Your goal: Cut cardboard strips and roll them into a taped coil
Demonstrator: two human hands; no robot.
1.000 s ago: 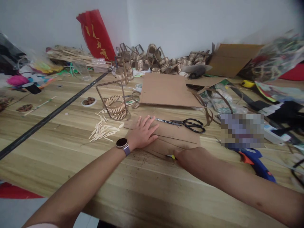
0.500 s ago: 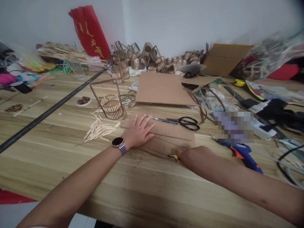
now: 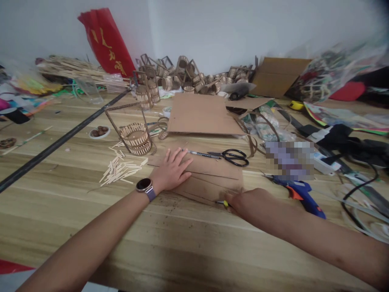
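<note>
My left hand [image 3: 172, 171] lies flat on a brown cardboard sheet [image 3: 221, 170], fingers spread. A watch [image 3: 144, 185] is on that wrist. My right hand [image 3: 243, 199] is closed around a small yellow utility knife [image 3: 225, 203], its thin blade pointing left at the sheet's near edge. Most of the handle is hidden in the fist. Dark lines cross the cardboard. On its far part lie a pen [image 3: 202, 154] and black-handled scissors [image 3: 232, 157]. Left of the sheet stand a small slatted basket [image 3: 136, 140] with a tall handle and a pile of short sticks [image 3: 120, 169].
A larger cardboard piece [image 3: 203, 113] lies behind the sheet. To the right is a blue glue gun [image 3: 300, 194] among cables. A dark metal bar [image 3: 65, 140] crosses the table at left, near a bowl of brown balls [image 3: 99, 132]. Many small baskets [image 3: 199, 81] are heaped at the wall.
The camera has turned a little to the right, so the scene sits further left. The knife has slid slightly to the right along the cardboard. My left hand stays pressed in place.
</note>
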